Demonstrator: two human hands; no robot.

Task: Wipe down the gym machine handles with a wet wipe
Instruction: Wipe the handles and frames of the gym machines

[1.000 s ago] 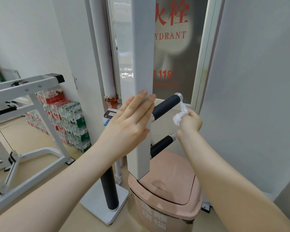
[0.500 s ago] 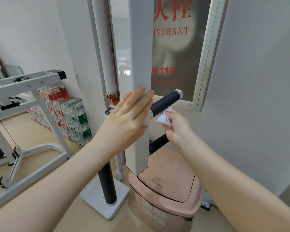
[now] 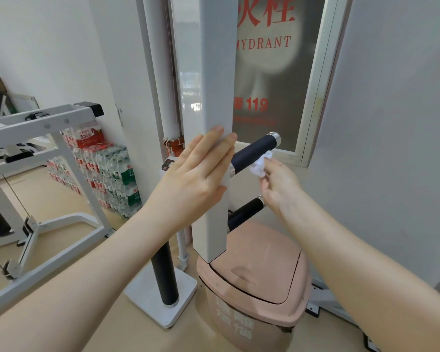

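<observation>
Wipe (image 3: 261,165) against handle (image 3: 254,151); sign (image 3: 264,43) "HYDRANT", "119".

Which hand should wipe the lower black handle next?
The right hand, probably. It already pinches the wet wipe beside the upper handle, and the lower handle sits just below it. The left hand lies flat against the white post.

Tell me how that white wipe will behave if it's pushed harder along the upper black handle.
The wet wipe is crumpled in the right hand, so it is probably floppy and will mould round the upper handle. It looks light. The smooth grip may let it slide easily.
</observation>
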